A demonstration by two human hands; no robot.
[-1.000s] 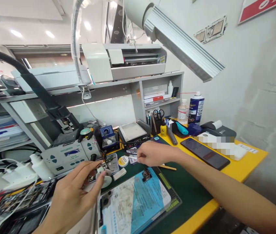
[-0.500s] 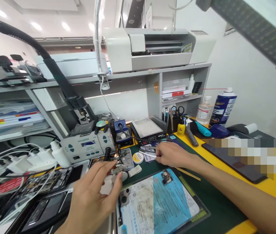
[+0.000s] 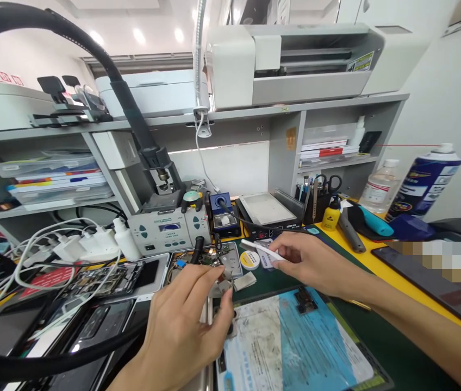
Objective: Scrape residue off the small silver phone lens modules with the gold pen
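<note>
On the cluttered yellow bench (image 3: 381, 267), green mat (image 3: 393, 347) under grey shelving (image 3: 279, 157).

Our left hand (image 3: 181, 331) rises from the lower edge, back toward us, fingers curled forward with thumb and forefinger tips pinched in a closed grip. Our right forearm reaches in from the lower right, bare. Our right hand (image 3: 312, 260) points left, its fingertips pinched together in a light grip.
</note>
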